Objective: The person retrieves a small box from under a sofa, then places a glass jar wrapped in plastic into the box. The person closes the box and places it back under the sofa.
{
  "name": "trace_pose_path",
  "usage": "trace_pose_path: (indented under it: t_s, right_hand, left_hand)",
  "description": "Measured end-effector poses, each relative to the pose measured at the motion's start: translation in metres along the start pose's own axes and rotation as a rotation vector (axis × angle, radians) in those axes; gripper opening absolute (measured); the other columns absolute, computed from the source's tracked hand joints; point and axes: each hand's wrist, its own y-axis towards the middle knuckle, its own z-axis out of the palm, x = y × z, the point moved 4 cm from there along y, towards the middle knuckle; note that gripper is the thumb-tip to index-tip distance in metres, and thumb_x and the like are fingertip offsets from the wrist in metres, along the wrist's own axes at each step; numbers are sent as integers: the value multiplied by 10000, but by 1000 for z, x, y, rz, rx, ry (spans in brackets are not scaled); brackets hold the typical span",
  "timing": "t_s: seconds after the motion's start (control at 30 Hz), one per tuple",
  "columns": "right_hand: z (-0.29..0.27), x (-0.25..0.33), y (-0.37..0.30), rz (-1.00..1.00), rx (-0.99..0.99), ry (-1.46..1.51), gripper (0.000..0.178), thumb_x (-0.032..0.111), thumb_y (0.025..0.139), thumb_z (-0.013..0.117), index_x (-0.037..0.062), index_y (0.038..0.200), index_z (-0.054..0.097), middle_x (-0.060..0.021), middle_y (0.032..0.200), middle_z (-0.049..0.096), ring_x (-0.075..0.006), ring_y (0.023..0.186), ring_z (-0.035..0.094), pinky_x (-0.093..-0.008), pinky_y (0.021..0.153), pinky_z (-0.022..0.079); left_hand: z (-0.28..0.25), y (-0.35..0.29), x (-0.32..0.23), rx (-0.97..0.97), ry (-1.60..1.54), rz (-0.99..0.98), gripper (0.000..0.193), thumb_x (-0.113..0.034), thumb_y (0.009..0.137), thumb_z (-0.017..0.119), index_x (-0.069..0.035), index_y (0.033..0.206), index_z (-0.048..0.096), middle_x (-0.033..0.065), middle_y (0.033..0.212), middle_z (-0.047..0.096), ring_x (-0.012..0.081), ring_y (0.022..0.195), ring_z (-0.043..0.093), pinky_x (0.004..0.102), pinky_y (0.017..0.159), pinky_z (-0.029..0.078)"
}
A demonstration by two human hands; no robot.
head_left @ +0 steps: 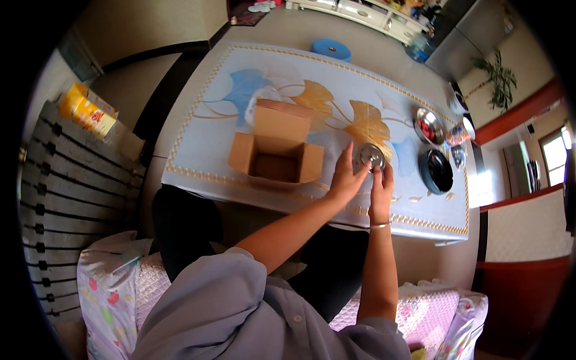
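Observation:
A small round object [372, 155], clear and silvery like a glass jar or lid seen from above, is at the near right part of the table. My left hand [346, 182] is at its left side, the thumb bent against its near edge and the fingers stretched alongside. Against its near right edge rest the fingers of my right hand [381, 191], a bracelet on that wrist. Whether it stands on the table or is slightly raised, I cannot tell. Left of my hands stands an open cardboard box [276, 157], flaps spread, its inside in shadow.
Crumpled clear plastic [262, 103] lies behind the box. At the right end are a metal bowl [429, 126] with red things, a dark round bowl [436, 171] and a paper cup [460, 132]. A blue stool [331, 50] stands beyond the table [198, 153]; a yellow package [88, 110] is far left.

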Motion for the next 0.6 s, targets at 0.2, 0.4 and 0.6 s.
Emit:
trace_pose_path:
  t_s: [0.2, 0.4, 0.6]
  right_hand:
    - [18, 87, -25, -198, -127, -92, 429, 193, 946, 508, -42, 1296, 430, -175, 1301, 479, -245, 1193, 455, -353, 1015, 346]
    - [110, 162, 4, -259, 187, 75, 369, 210, 954, 493, 1, 1258, 488, -122, 1259, 526, -203, 1157, 482, -320, 993, 358]
    - [225, 192, 69, -234, 706, -141, 326, 204, 920, 549, 7, 1179, 561, -95, 1153, 591, -175, 1077, 528, -302, 927, 410]
  left_hand:
    - [-45, -35, -86, 105, 4, 301, 664, -201, 910, 567, 33, 1419, 210, 249, 1445, 263, 364, 1363, 245, 408, 1103, 232]
    - [-152, -7, -177, 12, 2, 579, 489, -102, 900, 539, 10, 1342, 363, 178, 1350, 394, 300, 1268, 375, 374, 1059, 290]
    - [-255, 93, -111, -315, 96, 444, 306, -101, 839, 590, -28, 1129, 525, 173, 1105, 536, 319, 1023, 523, 391, 881, 429]
